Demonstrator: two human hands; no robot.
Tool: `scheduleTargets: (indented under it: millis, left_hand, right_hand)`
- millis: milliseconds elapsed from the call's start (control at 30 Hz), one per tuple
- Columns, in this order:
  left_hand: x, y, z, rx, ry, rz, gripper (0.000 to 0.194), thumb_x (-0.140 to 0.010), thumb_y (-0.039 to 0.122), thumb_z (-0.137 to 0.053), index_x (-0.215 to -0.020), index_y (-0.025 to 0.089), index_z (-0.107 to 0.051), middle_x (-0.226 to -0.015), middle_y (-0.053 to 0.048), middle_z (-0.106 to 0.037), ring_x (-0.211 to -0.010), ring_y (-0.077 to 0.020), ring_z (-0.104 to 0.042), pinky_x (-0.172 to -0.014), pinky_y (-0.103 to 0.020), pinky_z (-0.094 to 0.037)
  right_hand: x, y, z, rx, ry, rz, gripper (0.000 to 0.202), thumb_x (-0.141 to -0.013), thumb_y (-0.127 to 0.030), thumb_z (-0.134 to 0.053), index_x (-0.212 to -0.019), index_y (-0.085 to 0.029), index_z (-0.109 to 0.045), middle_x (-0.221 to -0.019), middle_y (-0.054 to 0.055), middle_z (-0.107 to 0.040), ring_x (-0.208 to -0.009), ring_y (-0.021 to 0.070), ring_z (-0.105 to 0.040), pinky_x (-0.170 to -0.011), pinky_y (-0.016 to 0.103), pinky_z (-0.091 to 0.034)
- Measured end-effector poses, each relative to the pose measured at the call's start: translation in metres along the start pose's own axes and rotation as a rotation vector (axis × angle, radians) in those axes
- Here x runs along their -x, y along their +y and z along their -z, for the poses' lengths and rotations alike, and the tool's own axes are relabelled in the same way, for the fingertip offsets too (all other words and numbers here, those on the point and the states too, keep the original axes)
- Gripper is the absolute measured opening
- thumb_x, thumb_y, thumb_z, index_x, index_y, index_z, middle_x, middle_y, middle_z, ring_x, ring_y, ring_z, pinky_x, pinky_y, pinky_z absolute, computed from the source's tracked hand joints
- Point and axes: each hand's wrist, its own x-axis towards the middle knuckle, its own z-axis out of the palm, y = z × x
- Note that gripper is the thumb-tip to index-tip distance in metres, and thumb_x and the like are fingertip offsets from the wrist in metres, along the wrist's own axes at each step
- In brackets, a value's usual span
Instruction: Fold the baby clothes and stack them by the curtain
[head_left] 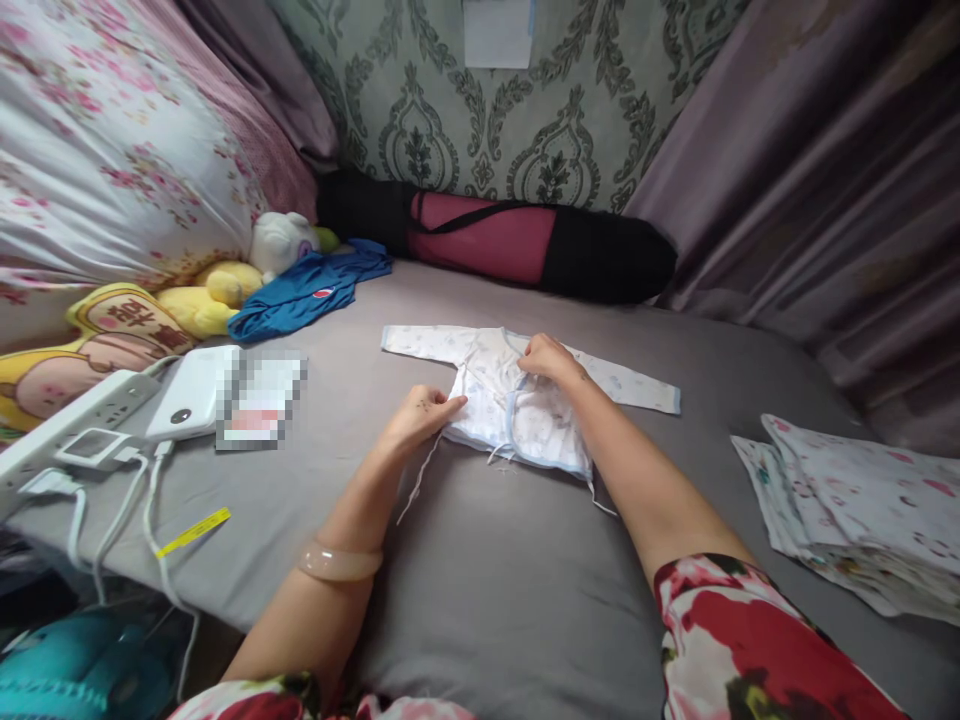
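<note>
A small white baby shirt with pale blue trim lies spread on the grey bed sheet, both sleeves stretched out to the sides. Thin white ties trail from its lower edge and sides. My left hand pinches the shirt's left side edge between thumb and fingers. At the front opening, just below the neckline, my right hand is closed on the cloth, its fingertips partly hidden. A bracelet circles my left wrist.
A power strip, a white power bank and cables lie at left. Behind them are plush toys and a blue cloth. A long black-and-pink bag lies along the wall. Folded printed cloths are stacked at right.
</note>
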Motion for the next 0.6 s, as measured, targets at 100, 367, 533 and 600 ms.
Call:
scheduleTargets:
  millis: [100, 367, 533, 600]
  left_hand:
    - [0.0, 0.001, 0.002, 0.103, -0.017, 0.034, 0.041, -0.077, 0.05, -0.056, -0.052, 0.018, -0.047, -0.045, 0.005, -0.033, -0.045, -0.0087, -0.031, -0.047, -0.024, -0.02]
    - [-0.009, -0.008, -0.004, 0.043, 0.044, 0.021, 0.02, -0.074, 0.033, -0.059, -0.064, 0.016, -0.057, -0.05, 0.004, -0.044, -0.05, -0.0106, -0.041, -0.048, -0.022, -0.028]
    - [-0.016, -0.019, -0.006, -0.18, 0.14, 0.005, 0.013, -0.075, 0.03, -0.056, -0.07, 0.018, -0.06, -0.064, -0.001, -0.059, -0.068, -0.0173, -0.056, -0.059, -0.025, -0.037]
    - [-0.016, -0.019, -0.004, -0.231, 0.125, 0.009, 0.012, -0.075, 0.029, -0.055, -0.071, 0.019, -0.06, -0.068, -0.003, -0.062, -0.073, -0.0195, -0.059, -0.061, -0.026, -0.039]
  right_hand:
    - [-0.007, 0.003, -0.001, -0.042, -0.023, -0.025, 0.029, -0.067, -0.016, -0.063, -0.095, -0.011, -0.072, -0.085, 0.013, -0.072, -0.08, 0.0225, -0.068, -0.061, 0.023, -0.045]
    - [-0.017, 0.007, -0.009, -0.045, -0.001, 0.008, 0.028, -0.069, -0.016, -0.062, -0.095, -0.014, -0.073, -0.091, 0.014, -0.073, -0.087, 0.0262, -0.069, -0.066, 0.027, -0.048]
    - [-0.007, 0.002, -0.016, 0.082, 0.126, 0.024, 0.039, -0.076, -0.009, -0.056, -0.112, -0.014, -0.069, -0.112, 0.02, -0.068, -0.107, 0.0312, -0.063, -0.083, 0.034, -0.048]
    - [-0.004, 0.0, -0.017, 0.098, 0.132, 0.036, 0.042, -0.078, -0.008, -0.054, -0.118, -0.013, -0.066, -0.116, 0.02, -0.066, -0.11, 0.0318, -0.062, -0.085, 0.035, -0.047]
